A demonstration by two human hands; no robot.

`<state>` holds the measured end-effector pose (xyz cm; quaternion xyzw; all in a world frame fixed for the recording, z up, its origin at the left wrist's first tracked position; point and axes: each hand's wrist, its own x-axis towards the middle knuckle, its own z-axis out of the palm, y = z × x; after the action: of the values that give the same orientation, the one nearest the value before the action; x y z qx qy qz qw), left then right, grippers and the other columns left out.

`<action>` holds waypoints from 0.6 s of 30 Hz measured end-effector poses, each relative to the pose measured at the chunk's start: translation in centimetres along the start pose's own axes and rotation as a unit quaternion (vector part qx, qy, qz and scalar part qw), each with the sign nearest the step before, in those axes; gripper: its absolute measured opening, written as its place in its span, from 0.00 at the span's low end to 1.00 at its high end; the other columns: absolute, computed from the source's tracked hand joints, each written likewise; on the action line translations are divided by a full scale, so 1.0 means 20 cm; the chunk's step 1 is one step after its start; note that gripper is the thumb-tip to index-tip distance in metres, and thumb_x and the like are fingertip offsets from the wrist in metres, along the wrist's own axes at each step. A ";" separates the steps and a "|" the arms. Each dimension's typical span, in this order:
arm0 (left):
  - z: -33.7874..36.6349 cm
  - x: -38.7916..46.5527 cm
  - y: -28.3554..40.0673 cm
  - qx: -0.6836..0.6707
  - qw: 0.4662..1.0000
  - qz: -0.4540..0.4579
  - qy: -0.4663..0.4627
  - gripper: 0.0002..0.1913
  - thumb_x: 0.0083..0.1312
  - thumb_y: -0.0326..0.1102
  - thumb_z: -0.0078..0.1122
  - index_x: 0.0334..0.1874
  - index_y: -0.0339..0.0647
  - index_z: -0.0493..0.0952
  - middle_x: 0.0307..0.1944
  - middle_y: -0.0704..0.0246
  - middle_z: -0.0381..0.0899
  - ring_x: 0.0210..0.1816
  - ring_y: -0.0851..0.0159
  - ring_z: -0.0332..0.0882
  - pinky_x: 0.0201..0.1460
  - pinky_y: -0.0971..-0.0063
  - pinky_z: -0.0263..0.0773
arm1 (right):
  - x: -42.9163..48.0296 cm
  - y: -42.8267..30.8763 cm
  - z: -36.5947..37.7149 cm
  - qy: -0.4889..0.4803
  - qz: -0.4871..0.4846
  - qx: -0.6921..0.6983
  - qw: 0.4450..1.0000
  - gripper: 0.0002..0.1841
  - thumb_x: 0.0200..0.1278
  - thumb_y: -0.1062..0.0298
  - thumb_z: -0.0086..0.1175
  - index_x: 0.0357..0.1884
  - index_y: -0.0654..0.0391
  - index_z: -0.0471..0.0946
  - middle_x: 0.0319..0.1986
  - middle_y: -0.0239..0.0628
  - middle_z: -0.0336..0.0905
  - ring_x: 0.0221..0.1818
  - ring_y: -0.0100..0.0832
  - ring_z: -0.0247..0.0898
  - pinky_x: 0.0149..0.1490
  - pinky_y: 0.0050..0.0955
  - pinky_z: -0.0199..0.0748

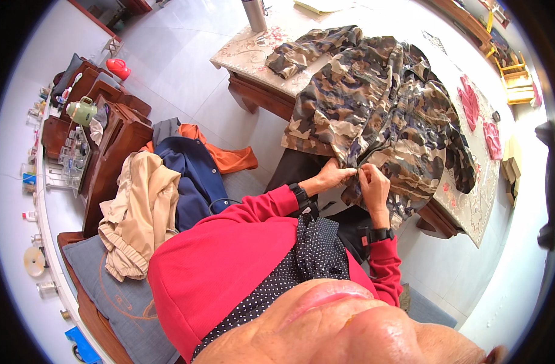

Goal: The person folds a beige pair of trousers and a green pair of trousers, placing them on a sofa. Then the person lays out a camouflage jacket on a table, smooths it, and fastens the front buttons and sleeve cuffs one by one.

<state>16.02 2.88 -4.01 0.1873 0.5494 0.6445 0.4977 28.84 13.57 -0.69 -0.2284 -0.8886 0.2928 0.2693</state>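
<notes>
A camouflage jacket [341,104] lies spread over a table with a patterned cloth, its lower hem hanging over the near edge towards me. Both of my hands meet at the bottom of its front opening. My left hand [333,175] pinches the hem edge between thumb and fingers. Close beside it on the right, my right hand [375,185] has its fingers curled on the other front edge. The fingertips nearly touch; the small part between them is too hidden to make out.
The tablecloth [236,48] bears a steel flask [254,16] and pink cloths [469,102]. At left, a beige garment [141,204], a navy garment [191,177] and an orange garment [232,157] lie heaped by a grey cushion [122,300]. A green kettle [82,111] stands beyond.
</notes>
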 end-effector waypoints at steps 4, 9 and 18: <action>0.01 0.00 -0.02 -0.005 1.000 0.015 0.005 0.09 0.62 0.36 0.66 0.28 0.42 0.77 0.21 0.76 0.74 0.19 0.79 0.68 0.19 0.83 0.62 | -0.24 0.00 0.08 -0.175 0.249 0.141 0.942 0.18 0.68 0.53 0.55 0.34 0.62 0.80 0.20 0.37 0.80 0.22 0.29 0.77 0.30 0.31 0.74; 0.00 0.01 -0.07 -0.014 1.000 -0.016 -0.004 0.07 0.61 0.34 0.66 0.29 0.40 0.77 0.22 0.74 0.76 0.21 0.76 0.71 0.23 0.81 0.66 | -0.40 0.03 0.25 -0.233 0.359 0.430 0.795 0.33 0.73 0.38 0.40 0.65 0.56 0.66 0.59 0.39 0.72 0.57 0.32 0.71 0.52 0.37 0.73; -0.02 -0.02 -0.08 0.007 1.000 -0.010 -0.020 0.11 0.65 0.38 0.63 0.44 0.40 0.80 0.35 0.73 0.83 0.34 0.75 0.79 0.33 0.78 0.74 | -0.23 0.09 0.50 0.047 0.323 0.714 0.619 0.19 0.74 0.50 0.47 0.43 0.56 0.78 0.39 0.33 0.82 0.38 0.26 0.78 0.44 0.25 0.75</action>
<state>16.58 2.23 -5.45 0.1979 0.5456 0.6321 0.5135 26.65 8.33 -10.25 -0.2497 -0.2546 0.8922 0.2771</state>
